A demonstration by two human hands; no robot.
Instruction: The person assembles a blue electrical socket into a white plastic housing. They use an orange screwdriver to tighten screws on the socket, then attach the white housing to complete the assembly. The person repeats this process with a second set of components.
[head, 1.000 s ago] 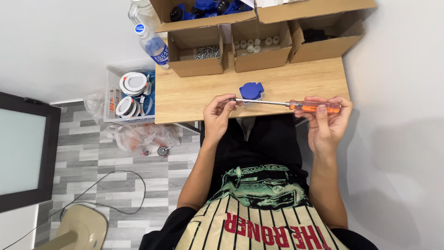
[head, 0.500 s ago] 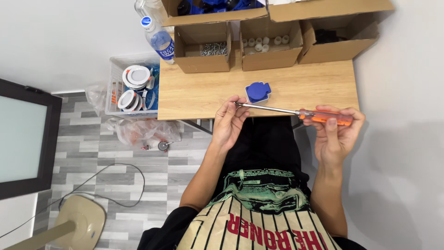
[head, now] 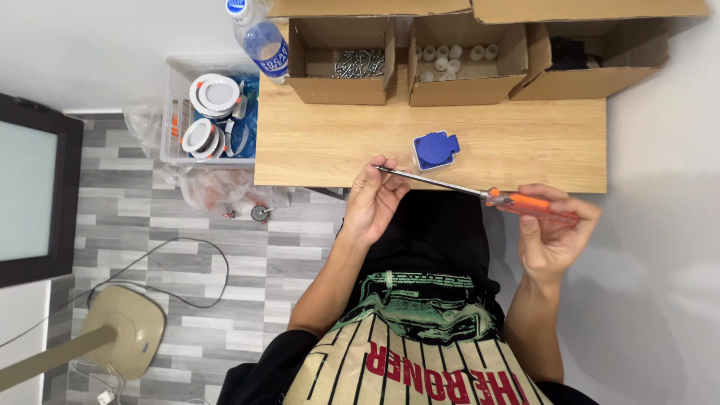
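My right hand (head: 553,234) grips the orange handle of a long screwdriver (head: 480,193) held level in front of my body. Its metal shaft runs left to my left hand (head: 375,201), whose fingertips pinch the tip; I cannot tell if something small sits between them. A blue plastic socket part (head: 436,150) lies on the wooden table (head: 322,142) just beyond the shaft, untouched.
Three open cardboard boxes stand at the table's back: one with screws (head: 358,63), one with white round parts (head: 455,58), one with dark items (head: 581,54). A water bottle (head: 260,36) and a clear bin of round lamps (head: 212,112) sit left. A fan base (head: 124,330) is on the floor.
Both hands and the screwdriver have dropped toward my body and off the table edge. The blue part stays on the table.
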